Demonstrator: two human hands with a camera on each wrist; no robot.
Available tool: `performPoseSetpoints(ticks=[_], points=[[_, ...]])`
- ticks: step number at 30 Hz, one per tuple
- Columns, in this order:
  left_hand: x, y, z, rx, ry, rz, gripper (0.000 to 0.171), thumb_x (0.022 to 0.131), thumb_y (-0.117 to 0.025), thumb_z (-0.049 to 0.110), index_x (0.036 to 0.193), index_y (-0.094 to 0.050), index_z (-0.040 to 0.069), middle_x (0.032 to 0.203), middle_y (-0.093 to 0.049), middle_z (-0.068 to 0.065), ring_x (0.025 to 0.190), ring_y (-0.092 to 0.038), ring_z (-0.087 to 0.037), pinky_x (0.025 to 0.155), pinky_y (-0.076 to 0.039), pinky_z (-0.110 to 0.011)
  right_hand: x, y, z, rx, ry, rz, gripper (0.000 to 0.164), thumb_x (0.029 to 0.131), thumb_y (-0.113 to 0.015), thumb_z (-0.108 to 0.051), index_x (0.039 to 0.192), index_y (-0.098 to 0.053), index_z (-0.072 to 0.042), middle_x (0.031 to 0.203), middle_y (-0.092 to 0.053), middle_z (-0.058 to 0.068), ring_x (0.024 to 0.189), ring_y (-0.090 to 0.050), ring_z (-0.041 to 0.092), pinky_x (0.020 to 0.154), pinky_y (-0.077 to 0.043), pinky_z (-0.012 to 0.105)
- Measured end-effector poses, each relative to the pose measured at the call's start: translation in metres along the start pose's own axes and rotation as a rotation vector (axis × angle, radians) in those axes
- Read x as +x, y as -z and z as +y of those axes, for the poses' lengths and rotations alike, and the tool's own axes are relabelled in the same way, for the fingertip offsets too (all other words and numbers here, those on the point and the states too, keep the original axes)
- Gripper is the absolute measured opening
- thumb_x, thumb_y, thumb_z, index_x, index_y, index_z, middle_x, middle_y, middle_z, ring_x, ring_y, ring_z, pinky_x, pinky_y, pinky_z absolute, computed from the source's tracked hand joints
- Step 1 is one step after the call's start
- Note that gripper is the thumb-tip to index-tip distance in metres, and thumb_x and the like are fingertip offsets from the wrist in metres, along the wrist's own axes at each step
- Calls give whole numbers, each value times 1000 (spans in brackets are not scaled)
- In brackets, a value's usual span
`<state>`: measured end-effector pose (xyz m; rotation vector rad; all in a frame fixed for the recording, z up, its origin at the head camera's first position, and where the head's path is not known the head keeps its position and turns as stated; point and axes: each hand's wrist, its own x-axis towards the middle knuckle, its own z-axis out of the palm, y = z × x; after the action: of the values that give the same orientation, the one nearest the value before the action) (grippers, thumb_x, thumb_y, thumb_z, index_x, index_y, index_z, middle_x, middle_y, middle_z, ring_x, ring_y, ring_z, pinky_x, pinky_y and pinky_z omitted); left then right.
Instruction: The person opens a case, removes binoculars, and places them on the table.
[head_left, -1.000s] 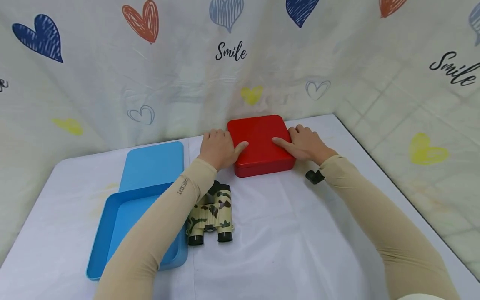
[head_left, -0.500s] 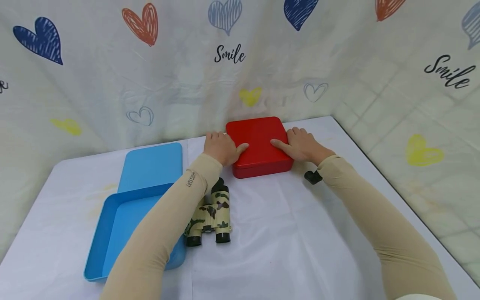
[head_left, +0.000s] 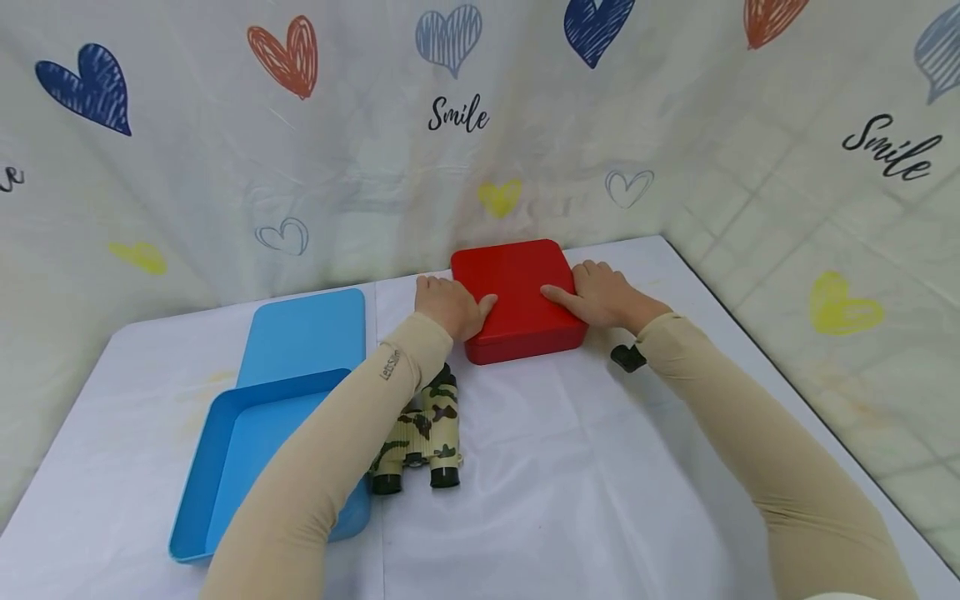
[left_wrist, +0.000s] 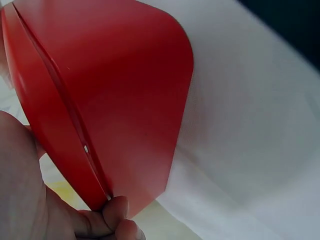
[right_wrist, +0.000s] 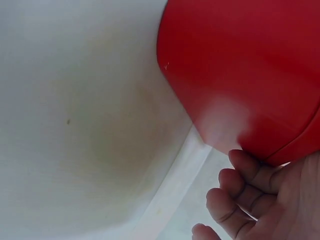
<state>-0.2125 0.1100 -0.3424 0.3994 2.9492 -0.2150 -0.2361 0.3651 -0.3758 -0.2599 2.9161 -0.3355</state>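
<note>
A red lidded box (head_left: 517,292) stands near the back edge of the table. Gripping its left side is my left hand (head_left: 452,307), the thumb laid over the lid's edge. In the left wrist view, those fingertips (left_wrist: 117,210) touch the lid seam at a corner of the box (left_wrist: 130,100). My right hand (head_left: 603,296) holds the opposite side, thumb on the lid. The right wrist view has its bent fingers (right_wrist: 245,165) against the box wall (right_wrist: 240,75) close to the seam. What the box contains is hidden.
Camouflage binoculars (head_left: 442,425) lie in front of the box, partly covered by my left forearm. An open blue tray (head_left: 247,442) sits at the left, with a flat blue lid (head_left: 303,333) behind it. A small black device (head_left: 628,358) shows under my right wrist.
My left hand has shifted slightly right and nearer along the box's side, and that forearm covers more of the binoculars. The right hand keeps its hold; the view has tilted a little.
</note>
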Motion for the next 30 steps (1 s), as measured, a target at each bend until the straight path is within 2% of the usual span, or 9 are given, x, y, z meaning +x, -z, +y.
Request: performPoseSetpoints(ticks=[6,13,23,30], points=[[-6,-2,-2,0,-23,14,73,107,-27,61,80,-69,9,92,-68,-10,107,-64,-30,106,-45,-44,-6,0,-2,-6,11,-4,87,99,-36,-73,129,-49,8,120,-57,24,112,-53,38,99,-45,56],[-14,-4,-3,4,-38,45,71,108,-29,60,72,-63,9,87,-69,-11,101,-66,-30,101,-47,-42,-13,-1,-6,-20,13,10,78,101,-39,-68,124,-51,6,114,-59,22,108,-54,35,96,-46,55],[-25,-13,-5,21,-67,85,72,108,-28,60,70,-61,8,82,-68,-10,98,-67,-31,99,-48,-43,-23,-5,-10,-62,30,19,75,100,-39,-69,118,-54,3,108,-60,19,105,-55,33,91,-44,52],[-28,-18,-7,16,-73,81,72,107,-27,61,79,-64,6,90,-68,-12,103,-66,-32,103,-47,-46,-31,-6,-12,-57,37,23,75,100,-39,-70,116,-54,2,106,-60,17,103,-55,33,88,-43,49]])
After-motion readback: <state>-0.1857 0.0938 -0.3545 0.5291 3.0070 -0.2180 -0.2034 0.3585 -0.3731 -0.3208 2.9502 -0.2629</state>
